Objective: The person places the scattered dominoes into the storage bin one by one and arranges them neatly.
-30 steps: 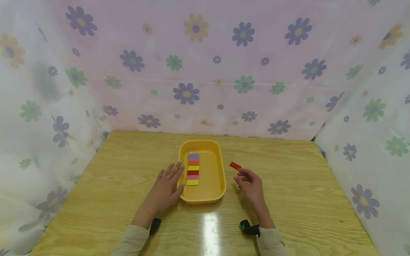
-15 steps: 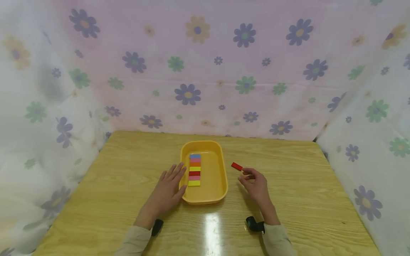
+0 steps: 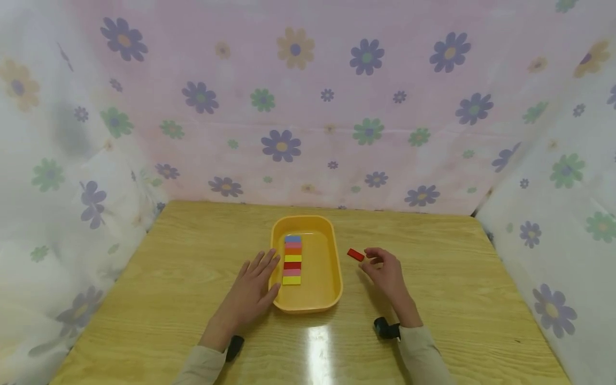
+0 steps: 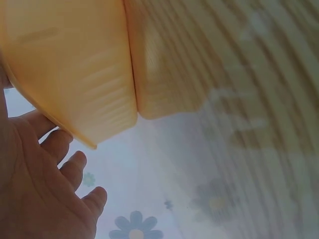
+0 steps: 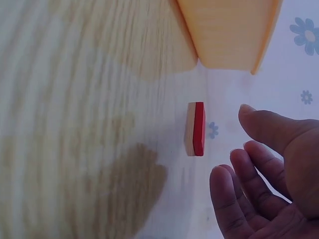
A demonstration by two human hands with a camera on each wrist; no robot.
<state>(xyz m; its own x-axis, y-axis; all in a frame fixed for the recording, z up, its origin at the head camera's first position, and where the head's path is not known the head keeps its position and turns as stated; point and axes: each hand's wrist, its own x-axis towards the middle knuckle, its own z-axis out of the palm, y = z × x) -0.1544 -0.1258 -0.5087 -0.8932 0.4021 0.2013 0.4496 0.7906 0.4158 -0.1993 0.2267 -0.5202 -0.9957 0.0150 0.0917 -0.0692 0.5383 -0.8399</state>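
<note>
A small red block (image 3: pixel 355 255) lies on the table, right of the yellow tray (image 3: pixel 337 267). My right hand (image 3: pixel 387 271) hovers just beside the block, thumb and fingers loosely bent and apart from it. In the right wrist view, a gap shows between the red block (image 5: pixel 199 129) and the hand (image 5: pixel 269 179). My left hand (image 3: pixel 249 289) lies with straight fingers over the tray's left rim. Its fingers touch the outside of the tray (image 4: pixel 75 64) in the left wrist view. Inside the tray, a column of several coloured blocks (image 3: pixel 292 259) lies along the left side.
The wooden table (image 3: pixel 433 251) is bounded by a flowered cloth (image 3: pixel 308 107) at the back and on both sides. Dark camera mounts (image 3: pixel 386 329) sit on the wrists. A bright light reflection crosses the table in front of the tray.
The right fingertips, at the red block's near end a second ago, have come away from it slightly. The block stays on the table. The left hand keeps its place on the tray.
</note>
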